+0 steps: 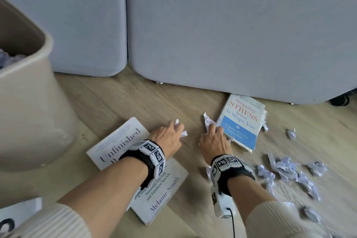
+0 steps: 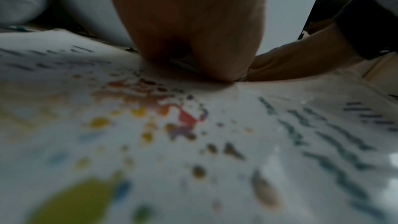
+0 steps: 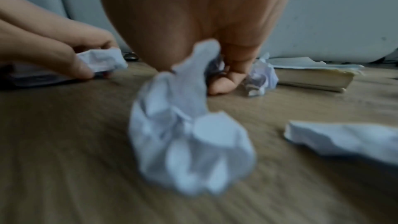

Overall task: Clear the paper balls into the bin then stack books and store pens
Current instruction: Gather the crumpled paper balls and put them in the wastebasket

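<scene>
1. The left hand [image 1: 167, 137] is low over the wooden floor [image 1: 119, 100]. Its fingers [image 3: 86, 39] are curled round a small paper ball [image 1: 182, 132], just past the top edge of the white book [image 1: 116, 143].
2. The white book lies flat under the left arm. Its long side runs from near the bin [image 1: 29, 102] down toward the person. The arm hides the middle of its cover.
3. The right hand [image 1: 215, 141] is just beside the blue book [image 1: 241, 123]. Its fingers [image 3: 224, 81] are bent round another paper ball [image 1: 208, 121]. More crumpled paper [image 3: 185, 135] hangs below this hand, very blurry in the right wrist view.
4. The blue book lies flat, its top end pointing at the grey sofa [image 1: 231, 35] and partly tucked under it.
5. Loose paper balls [image 1: 286, 168] are scattered on the floor to the right, some smeared and hard to make out.
6. The bin is cut off at the left edge. Some paper [image 1: 9, 60] shows inside it.
7. The left wrist view is mostly a blurry book cover.
</scene>
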`<state>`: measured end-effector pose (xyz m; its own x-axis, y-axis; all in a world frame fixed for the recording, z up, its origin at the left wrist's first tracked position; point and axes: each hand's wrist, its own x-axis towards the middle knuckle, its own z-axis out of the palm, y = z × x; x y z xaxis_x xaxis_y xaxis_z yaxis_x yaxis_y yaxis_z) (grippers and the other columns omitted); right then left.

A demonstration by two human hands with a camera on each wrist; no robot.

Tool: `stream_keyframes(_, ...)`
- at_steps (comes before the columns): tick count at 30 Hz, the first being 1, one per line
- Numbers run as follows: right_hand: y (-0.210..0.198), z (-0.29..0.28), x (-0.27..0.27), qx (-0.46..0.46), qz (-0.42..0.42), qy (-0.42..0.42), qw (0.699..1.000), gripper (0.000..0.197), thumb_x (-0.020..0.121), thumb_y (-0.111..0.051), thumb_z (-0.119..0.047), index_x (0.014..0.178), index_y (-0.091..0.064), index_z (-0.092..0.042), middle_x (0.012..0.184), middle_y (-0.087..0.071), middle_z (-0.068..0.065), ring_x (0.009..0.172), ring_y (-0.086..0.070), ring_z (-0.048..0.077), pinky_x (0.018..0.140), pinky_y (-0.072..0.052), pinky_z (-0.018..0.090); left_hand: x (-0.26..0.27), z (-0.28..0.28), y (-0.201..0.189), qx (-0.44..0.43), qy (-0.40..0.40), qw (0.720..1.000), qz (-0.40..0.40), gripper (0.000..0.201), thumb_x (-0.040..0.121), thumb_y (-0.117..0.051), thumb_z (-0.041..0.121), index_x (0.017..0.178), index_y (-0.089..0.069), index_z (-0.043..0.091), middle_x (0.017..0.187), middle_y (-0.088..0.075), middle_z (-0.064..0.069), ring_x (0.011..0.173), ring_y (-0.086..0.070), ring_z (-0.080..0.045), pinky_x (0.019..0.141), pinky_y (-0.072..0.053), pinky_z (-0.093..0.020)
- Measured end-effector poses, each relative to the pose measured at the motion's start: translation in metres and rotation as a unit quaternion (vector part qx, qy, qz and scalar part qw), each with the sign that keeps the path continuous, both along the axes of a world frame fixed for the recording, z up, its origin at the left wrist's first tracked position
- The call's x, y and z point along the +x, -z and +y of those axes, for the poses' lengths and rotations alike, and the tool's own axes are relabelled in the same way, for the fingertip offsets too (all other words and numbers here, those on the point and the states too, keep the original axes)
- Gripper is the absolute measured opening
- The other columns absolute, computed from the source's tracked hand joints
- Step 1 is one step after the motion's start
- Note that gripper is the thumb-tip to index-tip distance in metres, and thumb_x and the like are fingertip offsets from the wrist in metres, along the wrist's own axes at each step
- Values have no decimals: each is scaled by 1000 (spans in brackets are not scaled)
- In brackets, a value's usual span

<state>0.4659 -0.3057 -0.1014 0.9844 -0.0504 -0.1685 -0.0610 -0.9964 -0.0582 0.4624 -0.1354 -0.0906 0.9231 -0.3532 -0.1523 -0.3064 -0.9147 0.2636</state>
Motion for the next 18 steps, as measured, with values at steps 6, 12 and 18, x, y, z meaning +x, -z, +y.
stream_keyframes(6,-10,-20,-17,29,-42,-151,987,20,93,-51,-16,109,-52,-5,99,-43,7,76,-51,22,69,-46,34,-2,-5,-2,72,26,997,8,22,103,-34,24,112,-49,11,103,-64,-14,92,-64,-30,62,-36,-33)
stream_keyframes(12,-38,-62,-21,177,-199,83,960,9,85,-54,-8,78,-56,-2,79,-59,7,70,-55,29,62,-40,33,-15,-21,-17,61,77,995,17,40,102,-34,35,99,-64,8,79,-59,-11,68,-51,-27,61,-34,-32)
stream_keyframes(18,-24,-66,-34,128,-80,31,988,20,96,-50,-23,111,-42,-12,94,-53,6,76,-54,26,67,-45,37,-41,-87,-18,48,101,992,50,67,91,-32,68,112,-56,8,110,-61,-15,98,-62,-30,69,-33,-34)
